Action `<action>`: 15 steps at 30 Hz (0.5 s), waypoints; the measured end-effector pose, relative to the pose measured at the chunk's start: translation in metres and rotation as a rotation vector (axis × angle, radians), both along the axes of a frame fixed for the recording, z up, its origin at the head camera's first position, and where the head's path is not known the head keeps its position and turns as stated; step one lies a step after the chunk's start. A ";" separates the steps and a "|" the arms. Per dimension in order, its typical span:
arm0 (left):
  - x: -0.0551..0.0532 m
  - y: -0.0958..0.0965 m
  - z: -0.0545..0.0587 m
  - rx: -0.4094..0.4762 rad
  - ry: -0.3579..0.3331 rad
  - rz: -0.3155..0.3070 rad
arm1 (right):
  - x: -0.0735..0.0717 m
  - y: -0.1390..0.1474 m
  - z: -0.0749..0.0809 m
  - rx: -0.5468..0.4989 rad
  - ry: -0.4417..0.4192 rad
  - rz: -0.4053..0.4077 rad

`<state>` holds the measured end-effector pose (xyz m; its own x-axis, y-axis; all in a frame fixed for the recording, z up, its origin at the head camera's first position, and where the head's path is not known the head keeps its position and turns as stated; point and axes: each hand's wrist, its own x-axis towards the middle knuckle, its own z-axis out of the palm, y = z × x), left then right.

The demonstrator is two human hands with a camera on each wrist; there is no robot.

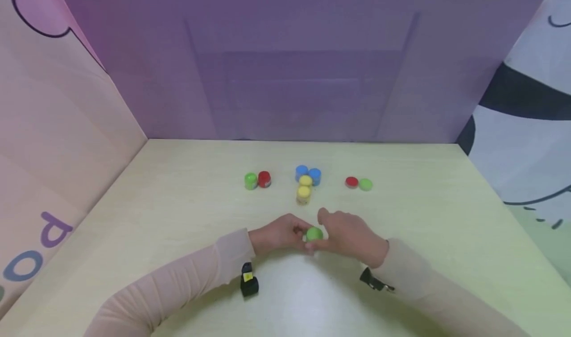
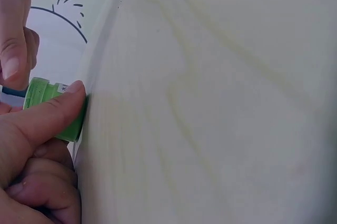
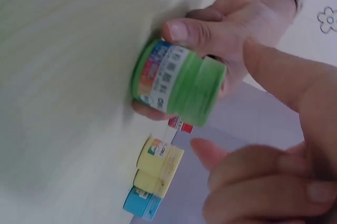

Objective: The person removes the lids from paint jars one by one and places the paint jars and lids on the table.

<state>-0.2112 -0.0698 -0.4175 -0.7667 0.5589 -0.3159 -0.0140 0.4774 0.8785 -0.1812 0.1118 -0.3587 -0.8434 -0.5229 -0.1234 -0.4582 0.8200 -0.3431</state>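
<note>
My left hand [image 1: 280,234] grips a small green paint jar [image 3: 167,76] with a printed label, its thumb along one side. The jar lies tilted, its light-green capped end [image 3: 208,89] pointing toward my right hand [image 1: 352,235]. In the right wrist view, the thumb and index finger of that hand are spread apart at the capped end, with a gap between them and the jar. Its other fingers are bent loosely. In the left wrist view, the left thumb [image 2: 52,113] presses on the jar, and part of the right hand hangs above it.
Beyond the hands stand two yellow jars [image 1: 304,194] and two blue jars [image 1: 314,176] in a cluster. Left of them are a green jar [image 1: 251,181] and a red jar [image 1: 264,179]. A flat red disc [image 1: 351,182] and a flat green disc [image 1: 365,184] lie to the right.
</note>
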 end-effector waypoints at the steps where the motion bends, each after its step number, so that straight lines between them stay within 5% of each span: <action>1: 0.000 0.000 0.000 -0.002 -0.003 0.003 | 0.001 -0.001 -0.001 0.009 0.007 -0.019; 7: 0.000 0.001 0.001 0.008 -0.015 0.004 | 0.005 -0.009 -0.006 0.067 0.038 -0.087; 15: 0.000 0.000 0.000 -0.003 0.003 0.002 | 0.006 -0.010 -0.006 0.072 0.053 -0.058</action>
<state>-0.2111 -0.0697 -0.4172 -0.7691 0.5560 -0.3153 -0.0124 0.4802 0.8771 -0.1747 0.1020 -0.3647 -0.8782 -0.4646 -0.1136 -0.4253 0.8673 -0.2587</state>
